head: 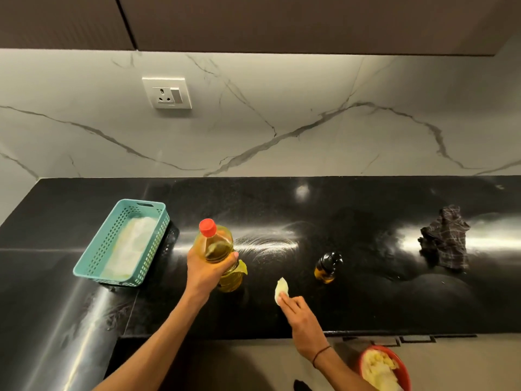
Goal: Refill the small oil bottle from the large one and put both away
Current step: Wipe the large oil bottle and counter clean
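Note:
The large oil bottle (218, 249), clear with yellow oil and a red cap, stands near the middle of the black counter (366, 300). My left hand (207, 268) is wrapped around its body. The small oil bottle (328, 267), dark-capped with amber oil, stands alone to the right, untouched. My right hand (300, 317) pinches a crumpled pale tissue (282, 289) down on the counter between the two bottles.
A teal perforated basket (93, 263) lined with white paper sits at the left. A dark checked cloth (445, 241) lies at the far right. Below the counter edge stands a red bin (406, 371) with crumpled paper. A wall socket (167, 93) is above.

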Action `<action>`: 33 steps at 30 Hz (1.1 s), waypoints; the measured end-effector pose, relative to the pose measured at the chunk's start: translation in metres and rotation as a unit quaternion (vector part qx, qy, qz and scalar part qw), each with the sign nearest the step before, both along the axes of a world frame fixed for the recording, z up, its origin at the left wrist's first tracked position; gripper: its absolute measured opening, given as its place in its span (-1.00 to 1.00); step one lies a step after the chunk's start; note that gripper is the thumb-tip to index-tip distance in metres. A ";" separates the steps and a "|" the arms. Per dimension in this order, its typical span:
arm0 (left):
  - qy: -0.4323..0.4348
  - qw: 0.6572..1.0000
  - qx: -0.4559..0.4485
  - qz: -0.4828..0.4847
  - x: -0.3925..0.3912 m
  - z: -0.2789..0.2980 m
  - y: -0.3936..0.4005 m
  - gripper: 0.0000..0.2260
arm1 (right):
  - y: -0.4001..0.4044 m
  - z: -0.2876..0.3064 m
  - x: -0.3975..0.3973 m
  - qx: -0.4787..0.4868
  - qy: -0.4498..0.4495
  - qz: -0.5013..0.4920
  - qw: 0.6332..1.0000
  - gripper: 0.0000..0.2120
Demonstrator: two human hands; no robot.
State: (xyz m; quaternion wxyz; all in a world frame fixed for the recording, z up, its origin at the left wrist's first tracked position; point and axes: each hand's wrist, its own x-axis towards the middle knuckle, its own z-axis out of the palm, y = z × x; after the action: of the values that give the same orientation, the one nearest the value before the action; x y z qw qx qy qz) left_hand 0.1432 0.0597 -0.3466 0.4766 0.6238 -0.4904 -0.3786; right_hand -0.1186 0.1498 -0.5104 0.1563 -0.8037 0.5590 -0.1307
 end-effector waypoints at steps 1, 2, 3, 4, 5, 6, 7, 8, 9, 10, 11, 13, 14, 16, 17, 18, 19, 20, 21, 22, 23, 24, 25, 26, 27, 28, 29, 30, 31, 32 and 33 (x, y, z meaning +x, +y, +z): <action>0.000 1.000 0.009 -0.006 -0.006 -0.004 -0.003 -0.56 | 0.002 0.005 -0.005 -0.002 -0.019 -0.033 0.999 -0.31; 0.001 1.000 0.019 -0.012 -0.013 -0.008 -0.007 -0.56 | 0.002 0.008 -0.008 -0.012 -0.038 -0.073 0.997 -0.44; 0.005 0.999 0.029 -0.017 -0.020 -0.013 -0.010 -0.56 | 0.001 0.011 -0.010 -0.019 -0.070 -0.123 0.990 -0.54; 0.009 0.999 0.038 -0.022 -0.028 -0.017 -0.013 -0.56 | 0.001 0.016 -0.010 -0.015 -0.117 -0.180 0.977 -0.58; 0.015 0.998 0.046 -0.027 -0.036 -0.022 -0.017 -0.56 | 0.000 0.022 -0.009 0.001 -0.165 -0.232 0.959 -0.59; 0.019 0.998 0.053 -0.032 -0.044 -0.025 -0.019 -0.55 | -0.001 0.029 -0.009 0.020 -0.208 -0.272 0.939 -0.59; 0.026 0.997 0.059 -0.035 -0.052 -0.028 -0.022 -0.54 | -0.003 0.034 -0.011 0.035 -0.239 -0.298 0.924 -0.62; 0.030 0.997 0.063 -0.037 -0.059 -0.031 -0.025 -0.53 | -0.005 0.038 -0.013 0.050 -0.266 -0.312 0.911 -0.68; 0.034 0.997 0.065 -0.041 -0.066 -0.034 -0.027 -0.53 | -0.007 0.044 -0.015 0.071 -0.291 -0.325 0.897 -0.73; 0.036 0.996 0.068 -0.047 -0.071 -0.036 -0.029 -0.52 | -0.009 0.050 -0.017 0.095 -0.323 -0.339 0.878 -0.77; 0.038 0.995 0.074 -0.056 -0.077 -0.038 -0.030 -0.50 | -0.011 0.056 -0.018 0.115 -0.353 -0.358 0.857 -0.80; 0.045 0.993 0.084 -0.069 -0.084 -0.042 -0.032 -0.40 | -0.015 0.067 -0.022 0.134 -0.406 -0.388 0.816 -0.88; 0.049 0.992 0.085 -0.075 -0.087 -0.045 -0.033 -0.34 | -0.017 0.070 -0.023 0.135 -0.427 -0.403 0.798 -0.89; 0.051 0.991 0.083 -0.087 -0.090 -0.050 -0.037 -0.25 | -0.022 0.074 -0.025 0.143 -0.468 -0.430 0.759 -0.89; 0.049 0.991 0.083 -0.093 -0.092 -0.051 -0.040 -0.23 | -0.026 0.076 -0.026 0.154 -0.492 -0.441 0.735 -0.90; 0.046 0.991 0.082 -0.099 -0.093 -0.051 -0.042 -0.24 | -0.030 0.078 -0.026 0.168 -0.522 -0.447 0.706 -0.92; 0.045 0.990 0.082 -0.105 -0.095 -0.047 -0.043 -0.27 | -0.033 0.083 -0.026 0.183 -0.553 -0.451 0.676 -0.93; 0.048 0.989 0.084 -0.113 -0.096 -0.043 -0.044 -0.31 | -0.035 0.087 -0.025 0.198 -0.585 -0.450 0.645 -0.92; 0.049 0.987 0.088 -0.124 -0.097 -0.039 -0.045 -0.34 | -0.037 0.094 -0.024 0.214 -0.614 -0.441 0.619 -0.90; 0.048 0.985 0.089 -0.138 -0.097 -0.037 -0.046 -0.35 | -0.038 0.102 -0.023 0.233 -0.642 -0.424 0.595 -0.88; 0.042 0.983 0.093 -0.155 -0.097 -0.035 -0.048 -0.34 | -0.039 0.108 -0.022 0.253 -0.662 -0.406 0.577 -0.86; 0.034 0.980 0.094 -0.171 -0.096 -0.035 -0.049 -0.30 | -0.041 0.116 -0.021 0.270 -0.676 -0.389 0.565 -0.84; 0.025 0.977 0.100 -0.185 -0.093 -0.034 -0.050 -0.25 | -0.043 0.121 -0.020 0.280 -0.679 -0.379 0.563 -0.82; 0.020 0.974 0.106 -0.199 -0.089 -0.034 -0.050 -0.20 | -0.046 0.126 -0.018 0.286 -0.678 -0.374 0.565 -0.81; 0.014 0.970 0.118 -0.212 -0.084 -0.033 -0.050 -0.14 | -0.050 0.132 -0.017 0.288 -0.672 -0.372 0.572 -0.81; 0.009 0.965 0.127 -0.228 -0.079 -0.034 -0.049 -0.10 | -0.054 0.138 -0.016 0.288 -0.669 -0.370 0.577 -0.81; 0.004 0.961 0.136 -0.241 -0.072 -0.033 -0.047 -0.07 | -0.059 0.145 -0.016 0.287 -0.667 -0.370 0.580 -0.80; 0.004 0.959 0.138 -0.248 -0.066 -0.032 -0.045 -0.04 | -0.062 0.152 -0.016 0.287 -0.669 -0.368 0.579 -0.79; 0.008 0.959 0.140 -0.245 -0.058 -0.030 -0.041 -0.03 | -0.065 0.159 -0.017 0.288 -0.666 -0.368 0.581 -0.78; 0.019 0.962 0.140 -0.234 -0.051 -0.028 -0.037 -0.02 | -0.068 0.165 -0.017 0.291 -0.660 -0.370 0.585 -0.78; 0.032 0.966 0.143 -0.215 -0.045 -0.024 -0.033 -0.03 | -0.071 0.171 -0.018 0.295 -0.649 -0.374 0.592 -0.77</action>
State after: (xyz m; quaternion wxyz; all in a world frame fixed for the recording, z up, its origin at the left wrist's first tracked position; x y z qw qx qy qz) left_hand 0.0987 0.0268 -0.3706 0.3050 0.5533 -0.5379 -0.5581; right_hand -0.1363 0.0787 -0.3396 0.6440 -0.1358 0.5691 -0.4929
